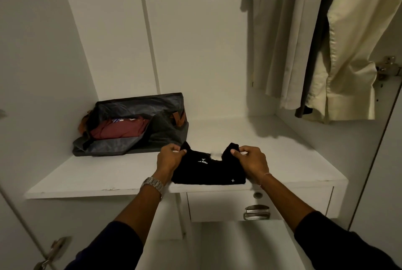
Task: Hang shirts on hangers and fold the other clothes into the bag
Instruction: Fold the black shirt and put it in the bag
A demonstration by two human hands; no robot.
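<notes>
The black garment (208, 169) lies folded on the shelf (87, 174), its 2 far corners pinched by the left hand (168, 158) and right hand (250, 161) fingers. Soft, light cloth; the bag (152, 104) sits beyond the left fingers.

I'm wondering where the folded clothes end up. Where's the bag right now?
The bag sits open on the white shelf, back left against the wardrobe wall, left of the hands, with a red garment inside.

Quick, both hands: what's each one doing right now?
Left hand: pinching the black garment at its left top corner.
Right hand: pinching its right top corner.
</notes>
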